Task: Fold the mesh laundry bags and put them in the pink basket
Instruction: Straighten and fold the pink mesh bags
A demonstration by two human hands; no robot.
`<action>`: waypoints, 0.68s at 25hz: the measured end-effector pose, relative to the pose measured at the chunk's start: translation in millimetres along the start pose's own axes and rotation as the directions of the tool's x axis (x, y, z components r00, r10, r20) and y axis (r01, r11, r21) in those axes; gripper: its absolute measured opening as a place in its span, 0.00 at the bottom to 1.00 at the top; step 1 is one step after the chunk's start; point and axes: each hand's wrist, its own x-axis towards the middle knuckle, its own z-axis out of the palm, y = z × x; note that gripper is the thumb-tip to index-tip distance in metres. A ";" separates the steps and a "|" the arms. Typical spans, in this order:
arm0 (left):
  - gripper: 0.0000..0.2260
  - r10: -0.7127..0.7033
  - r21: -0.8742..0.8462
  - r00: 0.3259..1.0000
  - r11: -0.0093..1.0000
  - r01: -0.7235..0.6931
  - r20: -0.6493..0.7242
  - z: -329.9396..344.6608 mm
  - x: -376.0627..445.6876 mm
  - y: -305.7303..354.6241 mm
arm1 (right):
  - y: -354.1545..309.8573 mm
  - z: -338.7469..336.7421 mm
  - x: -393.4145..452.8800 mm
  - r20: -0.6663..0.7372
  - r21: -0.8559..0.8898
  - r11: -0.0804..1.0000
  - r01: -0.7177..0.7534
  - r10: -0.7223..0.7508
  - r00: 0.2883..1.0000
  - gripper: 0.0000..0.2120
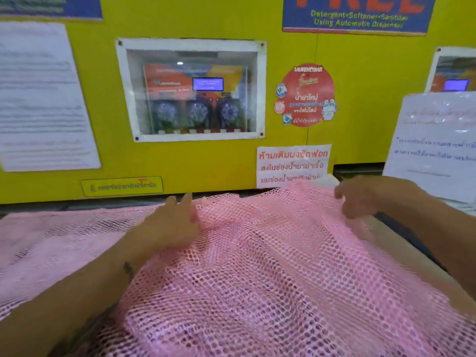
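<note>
Pink mesh: one mesh laundry bag (257, 266) lies spread over the lower centre and lower right of the frame, rumpled, with a hump in the middle; more pink mesh (56, 243) lies flat at the lower left.
Left hand (172, 222): centre-left of the frame, palm down on the bag, its grip open with fingers extended toward the top edge, pinching nothing.
Right hand (360, 197): right of centre, at the bag's far right corner; fingers curled at the mesh edge, but blur leaves me unable to tell whether the grip has closed on it.
Step in hand: judged as flattening and squaring the bag before a fold.
Doing it well: pull the far edge taut between both hands, sweep the hump outward, line up corners before creasing; open mesh snags fingers, so slide with flat palms.
Table (412, 243): only a bare strip shows at the right.
Pink basket: not in view.
Backdrop: yellow panel (206, 166) across the upper frame.
</note>
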 end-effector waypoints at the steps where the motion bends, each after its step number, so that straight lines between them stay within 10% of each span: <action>1: 0.34 -0.036 -0.013 0.997 0.999 0.035 -0.062 -2.4 -3.6 -1.5 | -10.2 -4.0 2.3 -0.097 0.103 0.994 0.028 -0.018 0.995 0.23; 10: 0.27 -0.138 0.123 0.982 0.981 0.153 -0.125 -15.5 -30.9 -2.4 | -162.2 -58.4 40.1 -0.388 0.306 0.736 0.604 -0.483 0.785 0.19; 17: 0.22 -0.276 0.131 0.960 0.951 0.280 -0.049 -24.0 -67.4 -35.4 | -259.7 -52.3 65.2 -0.233 0.257 0.771 0.582 -0.536 0.812 0.11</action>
